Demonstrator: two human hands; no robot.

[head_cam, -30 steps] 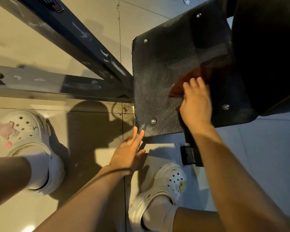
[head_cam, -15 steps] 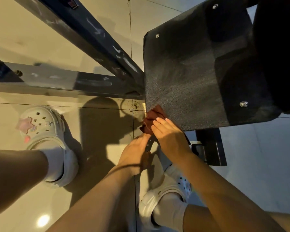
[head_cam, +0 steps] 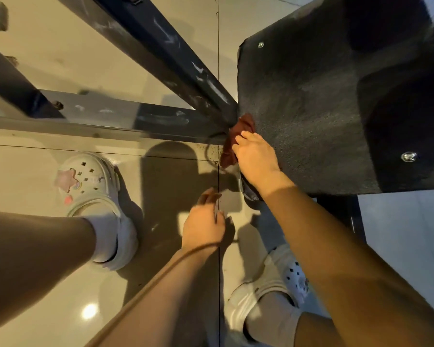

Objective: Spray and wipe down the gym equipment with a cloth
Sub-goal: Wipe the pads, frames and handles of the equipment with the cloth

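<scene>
Left of the black textured platform (head_cam: 311, 116) we see a white clog (head_cam: 95, 196) on the tiled floor (head_cam: 35, 58). Nearer it, our left hand (head_cam: 203, 226) hangs empty with fingers loosely curled. At the platform's left edge, our right hand (head_cam: 256, 159) presses the dark red cloth (head_cam: 236, 139) down, fingers together.

Floor (head_cam: 48, 58) is big glossy beige tiles with thin dark grout lines (head_cam: 218, 46), and there's a bright little light reflection (head_cam: 89, 311) near the bottom left. Some dark specks of dirt (head_cam: 211, 149) sit where the grout lines cross, and long soft shadows (head_cam: 171, 176) fall over the middle tiles.
</scene>
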